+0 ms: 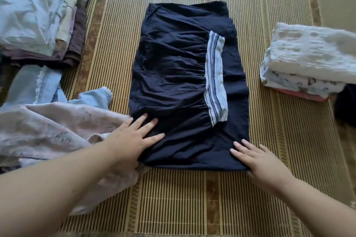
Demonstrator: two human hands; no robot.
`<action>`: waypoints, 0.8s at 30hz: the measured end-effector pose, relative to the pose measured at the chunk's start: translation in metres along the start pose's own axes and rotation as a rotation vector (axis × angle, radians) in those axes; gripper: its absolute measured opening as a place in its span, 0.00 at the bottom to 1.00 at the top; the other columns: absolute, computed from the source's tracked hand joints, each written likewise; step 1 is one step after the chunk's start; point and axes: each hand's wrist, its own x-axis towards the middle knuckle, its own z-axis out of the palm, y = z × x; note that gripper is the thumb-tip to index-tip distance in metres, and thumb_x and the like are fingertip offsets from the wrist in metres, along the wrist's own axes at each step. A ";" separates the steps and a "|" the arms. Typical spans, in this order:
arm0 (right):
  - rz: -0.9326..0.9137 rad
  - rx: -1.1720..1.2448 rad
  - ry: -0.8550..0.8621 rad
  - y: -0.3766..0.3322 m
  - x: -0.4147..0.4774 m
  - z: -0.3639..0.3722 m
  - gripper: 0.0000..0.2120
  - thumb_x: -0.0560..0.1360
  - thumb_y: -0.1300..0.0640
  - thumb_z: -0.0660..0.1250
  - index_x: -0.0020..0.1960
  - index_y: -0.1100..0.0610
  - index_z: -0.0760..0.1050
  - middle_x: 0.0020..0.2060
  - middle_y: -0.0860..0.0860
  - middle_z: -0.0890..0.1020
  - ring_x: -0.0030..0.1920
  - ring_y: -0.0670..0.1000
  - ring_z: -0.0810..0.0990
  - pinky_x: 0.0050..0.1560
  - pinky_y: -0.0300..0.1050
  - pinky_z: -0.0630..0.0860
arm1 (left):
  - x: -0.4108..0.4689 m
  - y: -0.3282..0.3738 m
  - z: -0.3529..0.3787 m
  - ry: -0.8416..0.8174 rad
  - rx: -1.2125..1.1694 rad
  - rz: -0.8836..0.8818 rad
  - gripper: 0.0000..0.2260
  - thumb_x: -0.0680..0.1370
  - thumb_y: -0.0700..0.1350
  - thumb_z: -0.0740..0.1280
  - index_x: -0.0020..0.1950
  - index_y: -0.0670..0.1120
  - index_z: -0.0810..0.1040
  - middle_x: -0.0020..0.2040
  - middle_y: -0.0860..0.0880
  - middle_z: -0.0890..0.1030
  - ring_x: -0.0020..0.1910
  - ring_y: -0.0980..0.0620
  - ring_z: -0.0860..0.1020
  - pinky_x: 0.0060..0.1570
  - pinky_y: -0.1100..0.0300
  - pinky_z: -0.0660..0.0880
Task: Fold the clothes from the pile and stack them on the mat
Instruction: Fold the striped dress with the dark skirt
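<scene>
Mat [173,198] frames navy garment [173,82]; left hand [133,136], right hand [260,161] flat on near corners.

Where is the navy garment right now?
Head view: the navy garment lies centred on the mat, between the pink cloth at left and folded stack at right; the left hand and right hand press its near corners.

The dark navy fabric garment [173,82] is lying folded into a long rectangle on the striped woven straw mat [279,140], a white-and-blue striped band [214,81] showing along its right side. The left hand [133,138] is pressing flat on the near-left corner, fingers spread, and the right hand [260,161] is resting flat at the near-right corner. A rumpled pile of pale pink and light blue clothes [48,127] is sitting just left, and a folded stack of white textured cloth [308,59] is waiting at the right.
</scene>
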 end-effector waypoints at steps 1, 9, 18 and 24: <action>0.010 0.138 -0.010 0.002 -0.001 -0.003 0.33 0.75 0.61 0.61 0.76 0.45 0.53 0.74 0.39 0.51 0.75 0.41 0.45 0.74 0.46 0.49 | 0.000 0.001 -0.001 -0.029 -0.017 0.012 0.39 0.76 0.58 0.62 0.77 0.60 0.38 0.78 0.45 0.36 0.77 0.41 0.37 0.75 0.45 0.45; 0.224 0.930 -0.193 0.015 -0.034 -0.049 0.17 0.78 0.63 0.62 0.49 0.42 0.82 0.51 0.40 0.82 0.53 0.38 0.79 0.58 0.36 0.70 | -0.034 0.005 -0.041 -0.158 -0.516 0.035 0.16 0.78 0.51 0.59 0.62 0.66 0.73 0.66 0.61 0.75 0.63 0.60 0.73 0.57 0.64 0.67; 0.328 0.941 0.396 0.023 0.027 -0.132 0.10 0.76 0.58 0.62 0.41 0.62 0.78 0.38 0.58 0.82 0.41 0.58 0.78 0.44 0.50 0.72 | -0.010 -0.059 -0.095 0.152 -1.339 -0.168 0.11 0.68 0.45 0.70 0.48 0.42 0.82 0.43 0.40 0.83 0.41 0.47 0.80 0.45 0.53 0.74; 0.627 0.609 0.724 -0.019 0.087 -0.120 0.23 0.76 0.55 0.63 0.70 0.55 0.66 0.68 0.60 0.69 0.68 0.62 0.67 0.64 0.56 0.64 | 0.080 -0.088 -0.090 0.297 -1.132 -0.378 0.14 0.77 0.40 0.64 0.62 0.47 0.78 0.58 0.45 0.81 0.59 0.45 0.78 0.63 0.50 0.72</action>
